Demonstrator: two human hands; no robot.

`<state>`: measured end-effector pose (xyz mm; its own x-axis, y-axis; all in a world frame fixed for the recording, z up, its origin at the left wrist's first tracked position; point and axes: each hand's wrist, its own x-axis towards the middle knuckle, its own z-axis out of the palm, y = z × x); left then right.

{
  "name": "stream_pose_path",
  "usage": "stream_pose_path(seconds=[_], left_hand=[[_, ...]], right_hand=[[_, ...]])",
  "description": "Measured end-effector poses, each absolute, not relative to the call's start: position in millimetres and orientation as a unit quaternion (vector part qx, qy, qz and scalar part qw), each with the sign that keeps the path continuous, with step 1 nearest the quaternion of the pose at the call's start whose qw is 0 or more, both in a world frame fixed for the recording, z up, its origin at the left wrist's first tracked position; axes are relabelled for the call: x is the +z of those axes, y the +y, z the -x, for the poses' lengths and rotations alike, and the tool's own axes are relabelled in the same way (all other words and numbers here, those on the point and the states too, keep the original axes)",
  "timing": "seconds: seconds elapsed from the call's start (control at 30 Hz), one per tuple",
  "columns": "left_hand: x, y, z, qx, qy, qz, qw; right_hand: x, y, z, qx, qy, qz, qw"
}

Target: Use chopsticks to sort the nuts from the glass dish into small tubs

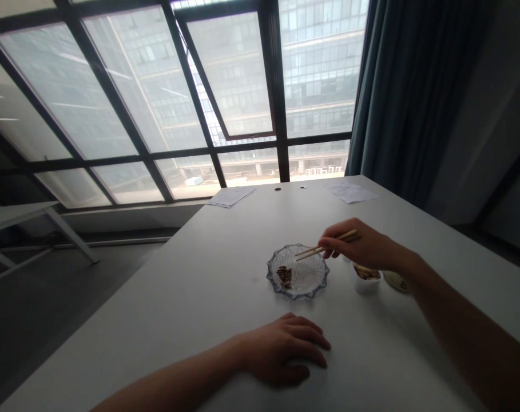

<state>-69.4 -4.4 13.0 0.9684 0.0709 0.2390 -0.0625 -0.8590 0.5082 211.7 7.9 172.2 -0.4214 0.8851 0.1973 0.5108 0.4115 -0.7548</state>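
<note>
A pair of wooden chopsticks (311, 252) is held in my right hand (349, 243), their tips over the back part of a scalloped clear glass plate (306, 280). Nothing can be made out between the tips. Several small brown pieces (284, 277) lie on the plate's left side. My left hand (288, 352) rests on the table in front of the plate, fingers spread and holding nothing. Under my right wrist stands a small white container (366, 284) with light brown pieces in it. My right forearm partly hides a round shallow item (396, 281) beside it.
The white table (191, 297) reaches toward the windows. Papers lie at its far left (231, 197) and far right (352, 191). Another table (19, 214) stands at the left, and a dark blue curtain (397, 103) hangs at the right.
</note>
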Motion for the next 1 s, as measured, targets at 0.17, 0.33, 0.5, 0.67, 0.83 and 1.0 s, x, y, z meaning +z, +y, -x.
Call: stream_pose_path(seconds=[0.17, 0.33, 0.5, 0.67, 0.83, 1.0], left_hand=[[12.0, -4.5, 69.1, 0.127, 0.001, -0.956, 0.266], [13.6, -4.8, 68.5, 0.127, 0.002, -0.954, 0.272], [15.7, -5.3, 68.1, 0.122, 0.002, -0.955, 0.269], [15.4, -5.6, 68.4, 0.123, 0.001, -0.955, 0.269], [14.5, -5.5, 67.5, 0.127, 0.000, -0.955, 0.269], [14.9, -5.4, 67.5, 0.127, 0.001, -0.955, 0.267]], right_hand=[[151.8, 25.4, -206.3, 0.344, -0.786, 0.430, 0.282], [140.1, 34.7, -203.0, 0.365, -0.778, 0.431, 0.276], [133.1, 37.5, -198.0, 0.368, -0.782, 0.421, 0.275], [127.2, 40.4, -197.2, 0.382, -0.773, 0.421, 0.280], [127.4, 40.1, -195.3, 0.394, -0.755, 0.431, 0.300], [130.2, 38.2, -196.1, 0.397, -0.744, 0.440, 0.308]])
